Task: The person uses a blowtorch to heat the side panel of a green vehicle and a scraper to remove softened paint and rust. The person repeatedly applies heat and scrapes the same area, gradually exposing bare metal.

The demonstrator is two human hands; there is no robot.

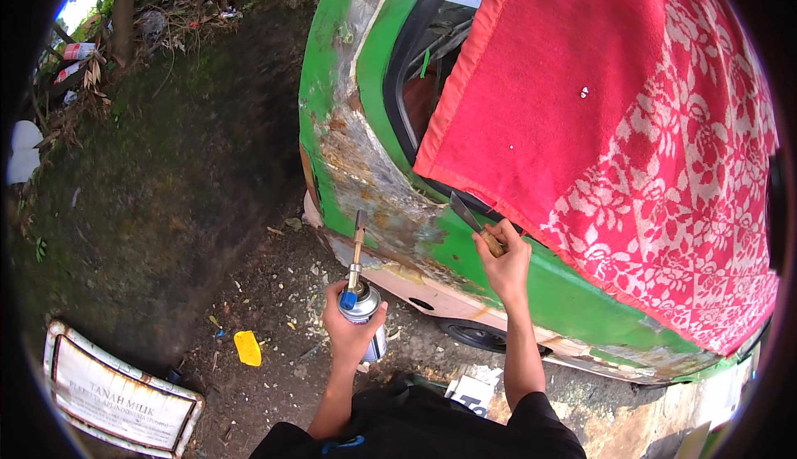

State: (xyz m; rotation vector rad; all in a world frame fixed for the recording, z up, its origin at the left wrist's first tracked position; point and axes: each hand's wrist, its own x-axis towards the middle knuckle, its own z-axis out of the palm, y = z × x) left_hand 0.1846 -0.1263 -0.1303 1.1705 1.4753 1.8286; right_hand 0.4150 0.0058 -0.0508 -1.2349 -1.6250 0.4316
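My left hand [350,331] is wrapped round the silver can of a gas torch [357,276], whose brass tube points up toward the car's lower body. No flame can be made out. In my right hand [508,261] is a scraper [465,212] with a wooden handle; its metal blade reaches the green panel just below the window's corner. The car body [465,247] has green paint, with bare grey and rust-brown patches [365,160] where paint is gone. A red towel with a pale flower pattern [564,85] hangs over the window and upper side.
A white framed sign [120,393] lies at the lower left. Near it on the dirt is a yellow scrap [247,348], with pale chips strewn about. A dark wheel [473,334] shows under the car. A tree trunk [123,11] and litter border the far left.
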